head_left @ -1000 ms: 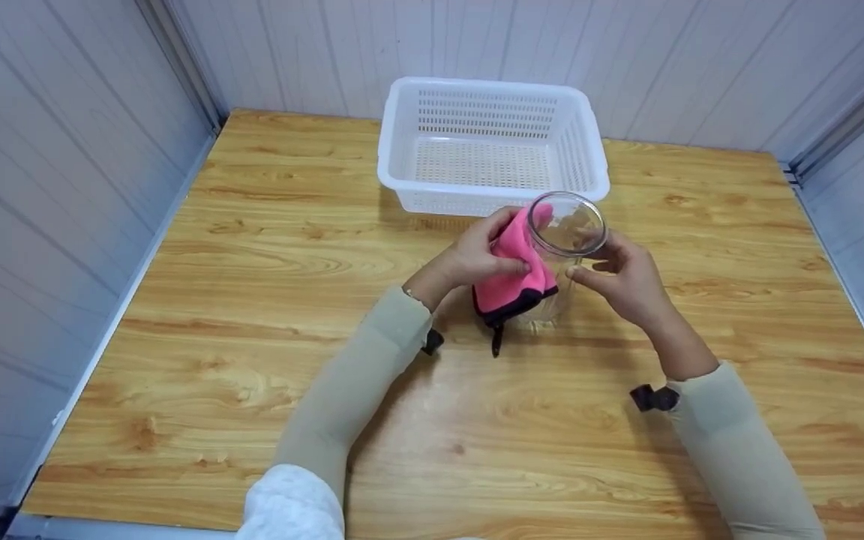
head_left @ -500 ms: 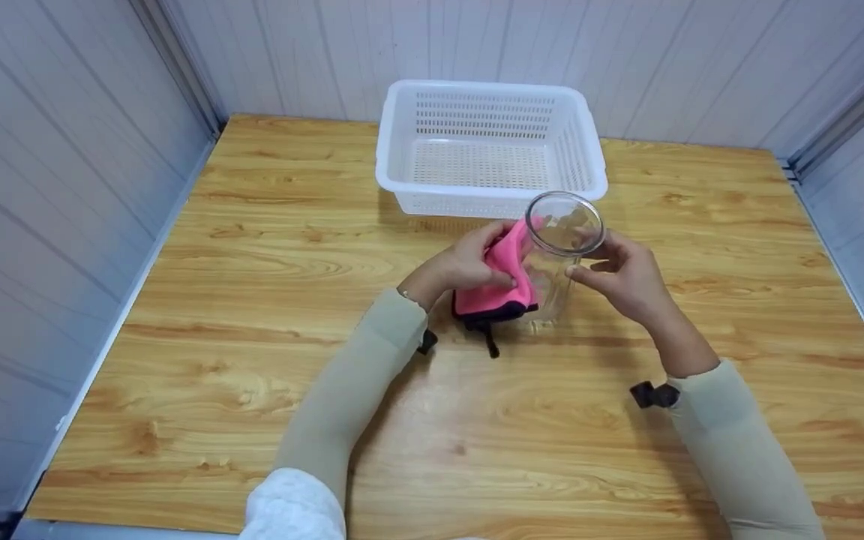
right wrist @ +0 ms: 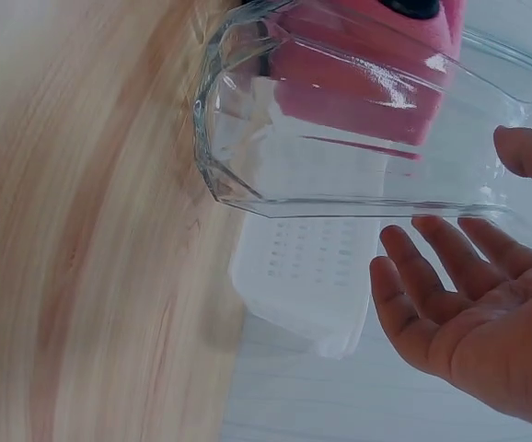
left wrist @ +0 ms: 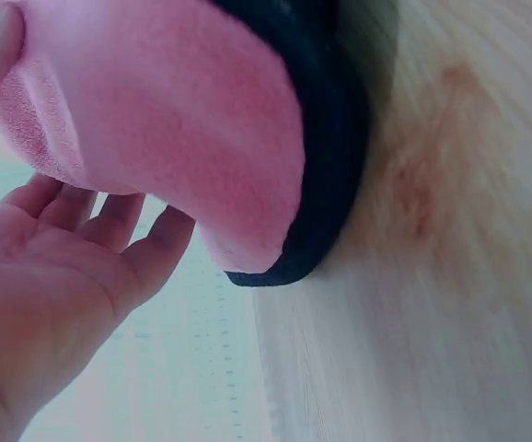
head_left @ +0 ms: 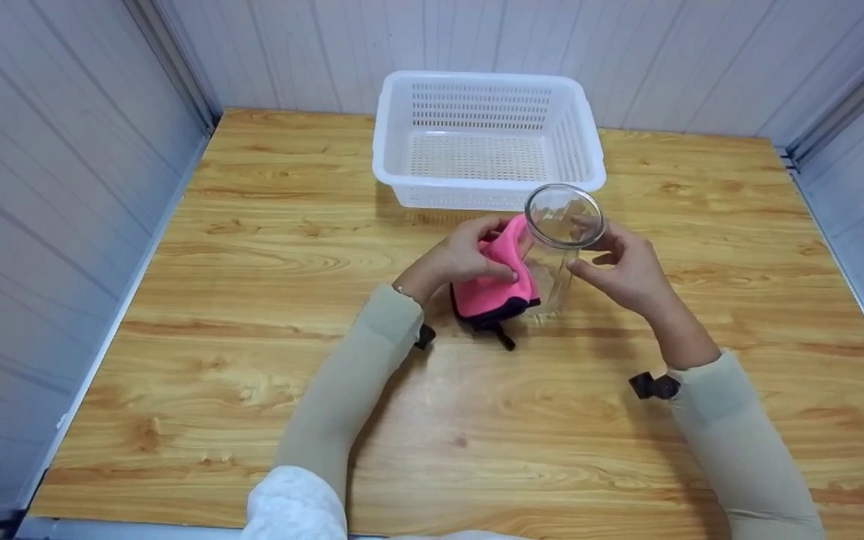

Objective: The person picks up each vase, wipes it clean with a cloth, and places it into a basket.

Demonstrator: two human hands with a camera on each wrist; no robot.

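My right hand [head_left: 627, 274] grips a clear glass jar [head_left: 558, 276] near its rim, thumb on one side and fingers on the other. The jar stands upright in the head view, its thick base low at the tabletop. A pink cloth [head_left: 493, 294] with a dark border and a dangling black strap is pinched in my left hand [head_left: 468, 255], thumb on its near face. In the left wrist view the fingers reach behind the cloth [left wrist: 174, 120]. The cloth lies against the jar's left side, and its pink shows through the glass [right wrist: 340, 175] in the right wrist view.
A white perforated plastic basket [head_left: 492, 196] stands behind the jar at the back of the wooden table [head_left: 289, 420]. Pale panel walls [head_left: 312, 52] enclose the table at the back and both sides.
My left hand has shifted slightly left and down with the cloth, whose lower edge has bunched up and its strap swung right. The right hand and jar have stayed almost in place.
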